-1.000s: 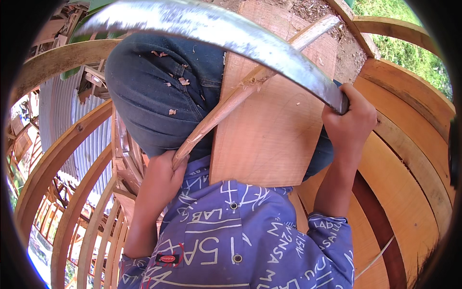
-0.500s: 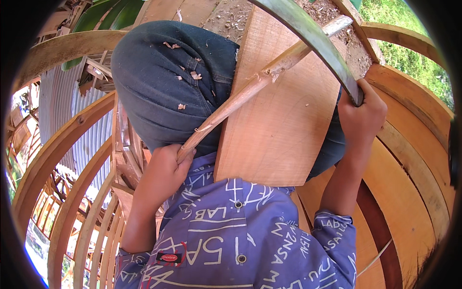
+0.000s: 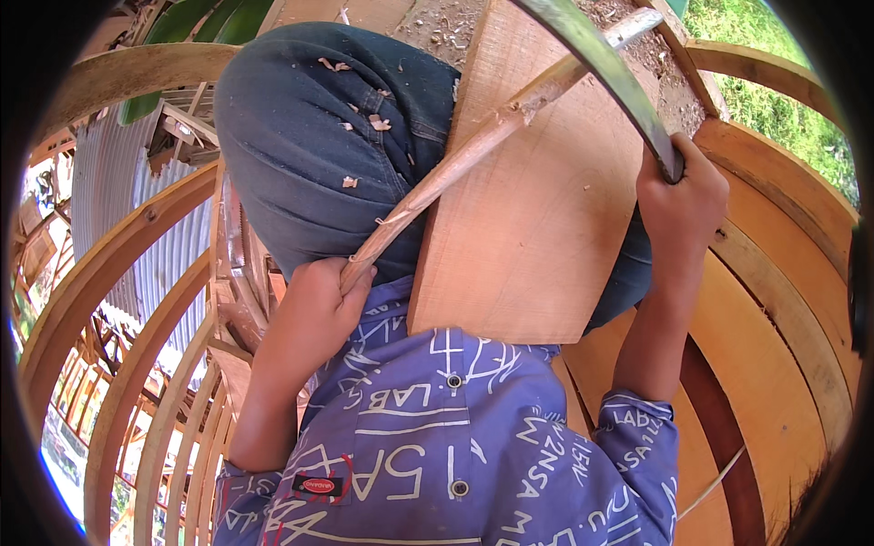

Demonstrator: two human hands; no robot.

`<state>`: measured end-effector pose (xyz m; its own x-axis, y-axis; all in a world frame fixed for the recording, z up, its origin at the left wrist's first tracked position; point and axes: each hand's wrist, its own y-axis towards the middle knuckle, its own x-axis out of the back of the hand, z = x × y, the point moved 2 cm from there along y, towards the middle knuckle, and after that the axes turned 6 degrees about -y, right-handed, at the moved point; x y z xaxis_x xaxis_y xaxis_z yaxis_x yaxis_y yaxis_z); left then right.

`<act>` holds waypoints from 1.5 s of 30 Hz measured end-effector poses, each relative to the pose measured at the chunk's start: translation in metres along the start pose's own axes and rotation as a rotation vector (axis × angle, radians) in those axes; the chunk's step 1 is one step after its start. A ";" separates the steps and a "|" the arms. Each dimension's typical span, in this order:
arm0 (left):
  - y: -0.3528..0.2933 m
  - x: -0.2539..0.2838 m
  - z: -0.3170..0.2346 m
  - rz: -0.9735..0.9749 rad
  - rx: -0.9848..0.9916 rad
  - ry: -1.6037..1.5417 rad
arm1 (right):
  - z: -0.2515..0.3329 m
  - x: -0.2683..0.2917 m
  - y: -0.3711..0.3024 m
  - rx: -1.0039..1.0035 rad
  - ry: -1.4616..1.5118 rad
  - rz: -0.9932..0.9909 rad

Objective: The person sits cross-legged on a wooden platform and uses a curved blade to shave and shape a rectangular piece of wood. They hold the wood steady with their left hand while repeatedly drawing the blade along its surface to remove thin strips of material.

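My left hand [image 3: 319, 296] is closed round the near end of a long peeled wooden stick [image 3: 455, 168]. The stick slants up and right across a broad wooden board [image 3: 537, 246], which rests along my lap. My right hand [image 3: 687, 196] grips the near end of a long, slightly curved dark metal blade [image 3: 624, 91]. That blade crosses over the stick near the stick's far end; whether they touch I cannot tell. Its far end runs out of the picture at the top, and my right fingers are partly hidden behind the metal.
Curved wooden ribs [image 3: 118, 250] rise on my left, with a corrugated metal sheet [image 3: 109, 200] beyond. On the right curve orange-brown planks [image 3: 756, 337]. Wood shavings [image 3: 378, 123] lie on my trousers, and more litter the boards ahead. Green leaves [image 3: 205, 32] hang at the far left.
Both hands, the stick, the board and my knee sit slightly higher in the picture, as the whole view has shifted. Both holds are the same.
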<state>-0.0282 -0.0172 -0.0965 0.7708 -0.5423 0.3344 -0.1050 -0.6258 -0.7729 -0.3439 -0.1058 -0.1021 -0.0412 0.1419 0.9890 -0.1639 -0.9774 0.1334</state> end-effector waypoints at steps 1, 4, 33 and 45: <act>-0.002 -0.001 0.002 0.002 0.011 0.013 | 0.003 0.003 -0.001 0.034 -0.009 -0.009; -0.004 -0.002 0.001 -0.010 0.013 0.020 | -0.003 0.008 0.006 0.108 -0.077 -0.012; 0.011 -0.002 0.002 0.050 0.031 0.004 | -0.009 -0.030 0.024 0.131 0.126 -0.025; 0.006 0.000 -0.016 -0.002 0.153 0.015 | -0.024 -0.031 0.031 0.074 0.299 -0.004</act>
<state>-0.0387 -0.0304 -0.0927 0.7614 -0.5499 0.3433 -0.0050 -0.5346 -0.8451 -0.3712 -0.1363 -0.1305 -0.3307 0.1751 0.9274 -0.0933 -0.9839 0.1525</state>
